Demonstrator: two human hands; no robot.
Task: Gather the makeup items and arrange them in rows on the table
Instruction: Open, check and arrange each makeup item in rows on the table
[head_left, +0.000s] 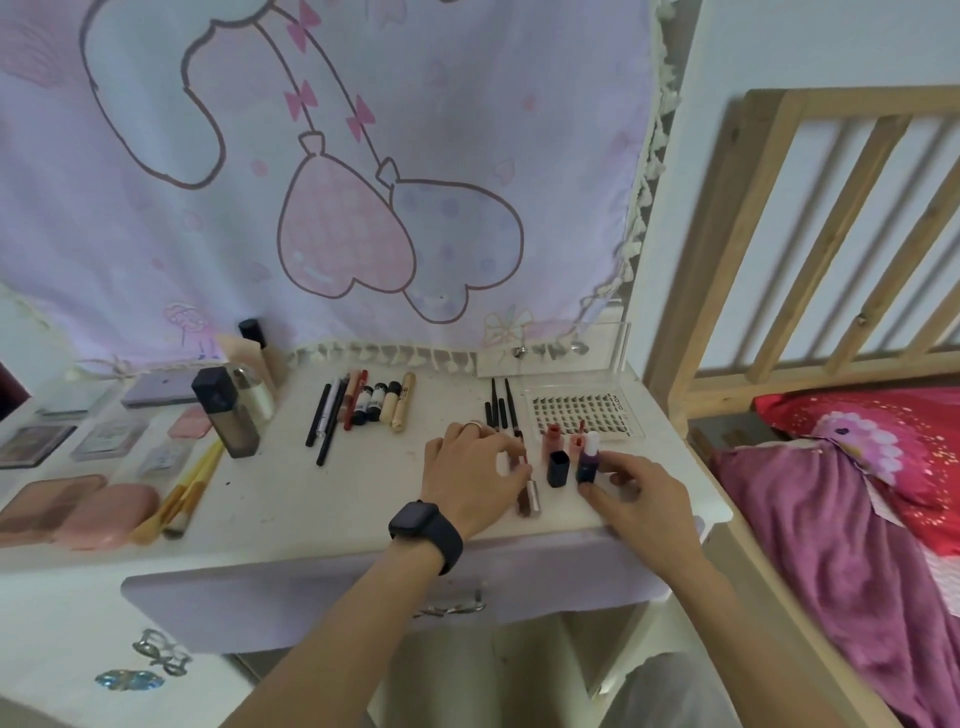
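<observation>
The purple bottle (588, 461) stands near the desk's (311, 499) front right corner, pinched between thumb and curled fingers of the right hand (641, 496), a black lipstick (558, 468) just beside it. The left hand (470, 470) bends its fingers over a tube (530, 498) lying by the front edge; whether they clamp it I cannot tell. Liners (332, 415) lie in a row mid-desk, a lash tray (582, 410) toward the back right corner, compacts (78, 512) at the left edge
</observation>
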